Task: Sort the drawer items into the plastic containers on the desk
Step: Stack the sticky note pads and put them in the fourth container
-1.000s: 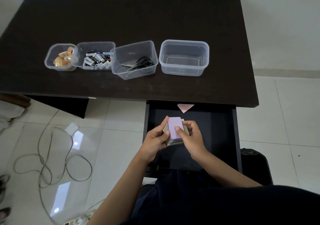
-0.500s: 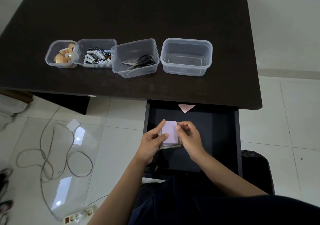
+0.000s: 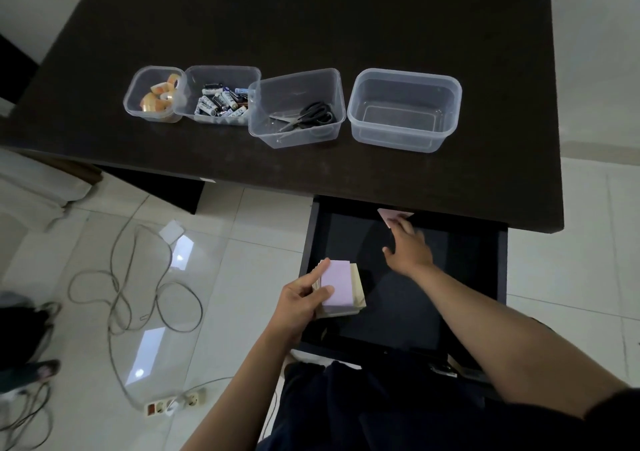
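The left hand [image 3: 300, 300] grips a stack of sticky notes [image 3: 341, 287], lilac on top, thumb across the upper sheet, over the near-left corner of the open drawer [image 3: 485, 277]. The right hand [image 3: 408, 246] reaches to the drawer's back, fingers extended and touching a pink note [image 3: 389, 215] that lies partly under the bench [image 3: 311, 27] edge. Beyond both hands, four clear containers stand in a row on the bench: tape rolls [image 3: 160, 98], batteries [image 3: 221, 100], scissors [image 3: 306, 115], and an empty container [image 3: 403, 109] farthest right.
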